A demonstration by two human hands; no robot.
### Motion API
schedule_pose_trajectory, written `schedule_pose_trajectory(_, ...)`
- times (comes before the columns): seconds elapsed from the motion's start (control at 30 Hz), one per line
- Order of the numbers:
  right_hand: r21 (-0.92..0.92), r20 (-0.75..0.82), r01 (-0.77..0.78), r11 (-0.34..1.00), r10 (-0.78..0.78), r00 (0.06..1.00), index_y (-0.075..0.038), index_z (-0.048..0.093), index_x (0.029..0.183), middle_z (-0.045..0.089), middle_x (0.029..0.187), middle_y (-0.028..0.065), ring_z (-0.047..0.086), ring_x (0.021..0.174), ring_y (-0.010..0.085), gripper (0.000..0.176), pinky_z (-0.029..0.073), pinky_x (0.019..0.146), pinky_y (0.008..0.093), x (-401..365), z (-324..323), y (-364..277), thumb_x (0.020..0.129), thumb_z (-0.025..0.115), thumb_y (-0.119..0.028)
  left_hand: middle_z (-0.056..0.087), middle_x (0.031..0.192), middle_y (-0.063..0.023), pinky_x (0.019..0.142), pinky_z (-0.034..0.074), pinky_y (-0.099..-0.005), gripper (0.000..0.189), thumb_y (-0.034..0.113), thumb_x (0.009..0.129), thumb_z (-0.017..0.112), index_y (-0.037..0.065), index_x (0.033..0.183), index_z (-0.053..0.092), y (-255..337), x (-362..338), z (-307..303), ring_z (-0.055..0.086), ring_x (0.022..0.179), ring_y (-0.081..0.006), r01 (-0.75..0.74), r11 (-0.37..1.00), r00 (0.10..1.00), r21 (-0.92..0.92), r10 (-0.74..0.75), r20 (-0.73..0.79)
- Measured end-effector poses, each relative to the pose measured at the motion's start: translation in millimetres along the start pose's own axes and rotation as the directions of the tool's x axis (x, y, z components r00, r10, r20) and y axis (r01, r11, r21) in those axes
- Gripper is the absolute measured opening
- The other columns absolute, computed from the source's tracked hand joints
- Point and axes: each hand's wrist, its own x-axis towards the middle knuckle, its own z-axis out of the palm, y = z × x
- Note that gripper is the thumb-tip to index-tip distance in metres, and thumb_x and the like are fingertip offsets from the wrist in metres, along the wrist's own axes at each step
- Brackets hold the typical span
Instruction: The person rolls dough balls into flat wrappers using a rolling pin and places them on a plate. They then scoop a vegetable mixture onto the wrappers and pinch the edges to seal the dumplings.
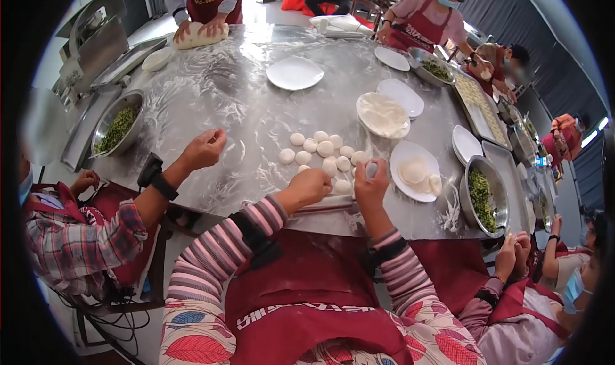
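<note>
Small round dough pieces (pixel 325 148), several of them and dusted with flour, lie on the steel table (pixel 250 137) just beyond my hands. My left hand (pixel 309 189) is closed near the table's front edge, beside the closest pieces; what its fingers hold is hidden. To its right, my right hand (pixel 371 185) is closed around a pale, rounded thing (pixel 371 169) whose kind I cannot make out. A pale, floury bar-like shape lies along the edge between the hands. Right of my right hand, flat dough wrappers (pixel 413 170) rest on a white plate (pixel 400 152).
Steel bowls of chopped green filling stand at right (pixel 467 192), left (pixel 138 102) and far right (pixel 423 56). White plates (pixel 295 74) are spread about. A co-worker's hand (pixel 205 148) reaches in from the left; another person kneads a dough roll (pixel 200 36) at the back.
</note>
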Motion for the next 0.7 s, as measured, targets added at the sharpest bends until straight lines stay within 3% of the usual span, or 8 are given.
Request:
schedule_pose_trajectory(0.13,-0.033,0.040,-0.080,0.996,0.082,0.996,-0.004,0.049,0.085,0.052,0.062,0.0154,0.055,0.053,0.0305,0.020,0.042,0.049,0.0374,-19.7,-21.8,-7.9,0.074,0.065,-0.008,0.064,0.074,-0.0135,0.064,0.047,-0.0351,0.018,0.019,0.071,0.066,0.004,0.080,0.064,1.2,-3.6,-10.0,0.062,0.070,-0.0257,-0.120,0.991,0.976,-0.057,0.129,0.177)
schedule_pose_trajectory(0.17,-0.048,0.075,-0.128,0.991,0.131,0.989,-0.004,0.048,0.085,0.052,0.063,0.0146,0.055,0.053,0.0289,0.020,0.042,0.049,0.0358,-28.8,-34.1,-14.4,0.074,0.065,-0.007,0.063,0.076,-0.0133,0.064,0.047,-0.0369,0.017,0.017,0.071,0.065,0.004,0.081,0.063,0.6,-8.9,-6.8,0.061,0.071,-0.0280,-0.150,0.989,0.979,-0.020,0.151,0.134)
schedule_pose_trajectory(0.27,-0.053,0.064,0.014,0.998,-0.011,0.998,-0.004,0.048,0.084,0.053,0.064,0.0128,0.056,0.054,0.0268,0.021,0.043,0.051,0.0331,-49.7,-52.8,-20.6,0.073,0.066,-0.004,0.062,0.076,-0.0129,0.065,0.046,-0.0382,0.014,0.015,0.070,0.063,0.004,0.079,0.061,-6.6,-10.5,3.4,0.060,0.075,-0.0295,-0.100,0.991,0.994,0.091,0.103,-0.029)
schedule_pose_trajectory(0.33,0.095,0.078,-0.166,0.982,0.158,0.984,-0.004,0.048,0.084,0.054,0.067,0.0121,0.056,0.055,0.0274,0.022,0.044,0.052,0.0322,-54.2,-57.9,-27.9,0.072,0.067,-0.003,0.061,0.077,-0.0127,0.067,0.045,-0.0396,0.011,0.014,0.070,0.062,0.005,0.078,0.061,-1.6,-4.9,-6.8,0.059,0.077,-0.0312,-0.037,0.996,0.999,0.087,0.038,-0.016)
schedule_pose_trajectory(0.4,0.089,0.067,-0.157,0.984,0.151,0.986,-0.003,0.048,0.084,0.053,0.067,0.0127,0.056,0.055,0.0280,0.023,0.044,0.052,0.0327,-54.7,-57.5,-26.7,0.072,0.067,-0.004,0.059,0.077,-0.0129,0.066,0.045,-0.0397,0.012,0.013,0.070,0.063,0.006,0.079,0.061,2.7,6.5,-16.6,0.058,0.076,-0.0312,-0.040,0.965,0.963,0.260,0.107,-0.249)
schedule_pose_trajectory(0.43,0.114,0.074,-0.160,0.980,0.152,0.986,-0.003,0.048,0.084,0.053,0.067,0.0129,0.056,0.055,0.0284,0.023,0.044,0.052,0.0329,-54.4,-56.7,-25.7,0.072,0.068,-0.004,0.057,0.076,-0.0136,0.064,0.045,-0.0403,0.010,0.011,0.071,0.061,0.005,0.079,0.062,7.4,16.3,-21.7,0.058,0.073,-0.0322,-0.078,0.972,0.949,0.220,0.140,-0.281)
schedule_pose_trajectory(0.53,0.153,0.089,-0.171,0.973,0.158,0.983,-0.004,0.048,0.085,0.054,0.067,0.0130,0.056,0.055,0.0289,0.024,0.044,0.051,0.0336,-50.9,-56.2,-22.5,0.071,0.068,-0.004,0.058,0.076,-0.0143,0.064,0.045,-0.0404,0.008,0.009,0.072,0.060,0.005,0.078,0.063,17.3,66.5,-31.0,0.057,0.073,-0.0327,-0.237,0.954,0.917,0.186,0.283,-0.281)
schedule_pose_trajectory(0.7,0.158,0.125,-0.106,0.982,0.086,0.988,-0.005,0.049,0.086,0.055,0.069,0.0108,0.057,0.056,0.0278,0.027,0.044,0.049,0.0330,-44.1,-62.0,-25.4,0.070,0.071,-0.005,0.058,0.077,-0.0143,0.065,0.045,-0.0411,0.008,0.007,0.072,0.059,0.005,0.078,0.064,38.1,169.7,-33.9,0.057,0.073,-0.0337,-0.364,0.891,0.857,0.273,0.435,-0.278)
